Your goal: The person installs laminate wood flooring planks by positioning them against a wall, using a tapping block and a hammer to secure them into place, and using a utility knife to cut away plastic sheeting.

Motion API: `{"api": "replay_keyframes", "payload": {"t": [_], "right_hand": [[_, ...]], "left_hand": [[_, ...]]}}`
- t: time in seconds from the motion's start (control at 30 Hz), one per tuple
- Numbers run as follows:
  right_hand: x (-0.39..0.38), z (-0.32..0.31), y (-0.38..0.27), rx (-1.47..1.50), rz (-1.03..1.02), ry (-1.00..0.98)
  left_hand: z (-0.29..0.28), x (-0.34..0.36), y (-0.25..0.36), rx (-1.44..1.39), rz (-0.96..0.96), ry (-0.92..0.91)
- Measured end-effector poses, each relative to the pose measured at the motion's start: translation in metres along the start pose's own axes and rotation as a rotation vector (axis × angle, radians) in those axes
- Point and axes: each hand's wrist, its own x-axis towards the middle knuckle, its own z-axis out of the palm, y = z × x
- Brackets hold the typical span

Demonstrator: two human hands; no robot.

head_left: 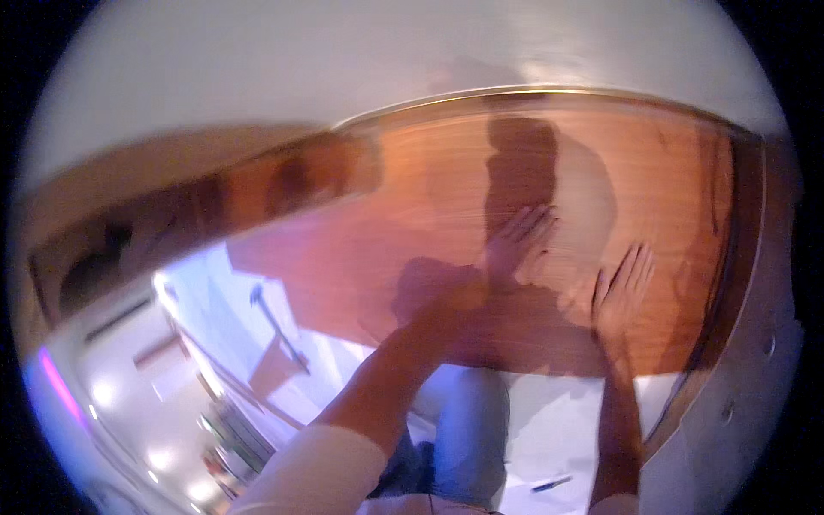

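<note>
A wood-grain orange-brown board or floor covering (412, 172) spreads out in front of me, with dark shadows across it. My left hand (521, 245) lies flat on it near the middle, fingers stretched forward and holding nothing. To the right, my right hand (625, 287) also rests flat on the same surface, its fingers extended and nothing in it. Blur hides the finer outline of both hands. What seems to be a hammer (281, 330) lies on the white surface to the left of the board.
A pale wall (343, 60) rises beyond the board, with brown trim (412, 106) along its foot. At right stands a greyish side panel (755, 378). A thin dark pen-like object (551, 485) lies on the white surface near my legs (468, 438). A lit space shows at lower left.
</note>
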Motion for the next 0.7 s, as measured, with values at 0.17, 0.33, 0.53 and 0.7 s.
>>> {"api": "replay_keyframes", "payload": {"t": [0.17,0.33,0.53,0.7], "right_hand": [[-0.090,0.000,-0.039,-0.003,-0.107,-0.105],[-0.140,-0.007,-0.074,0.033,-0.235,-0.238],[-0.197,0.013,-0.072,0.102,-0.054,-0.257],[-0.168,0.001,-0.210,0.421,-0.066,-0.472]], "left_hand": [[-0.024,0.000,0.051,-0.005,-0.215,0.098],[0.029,-0.152,0.113,0.226,-0.038,-0.148],[-0.061,-0.351,0.157,-0.385,-0.590,-0.054],[-0.151,-0.492,0.182,-0.037,-1.113,-0.478]]}}
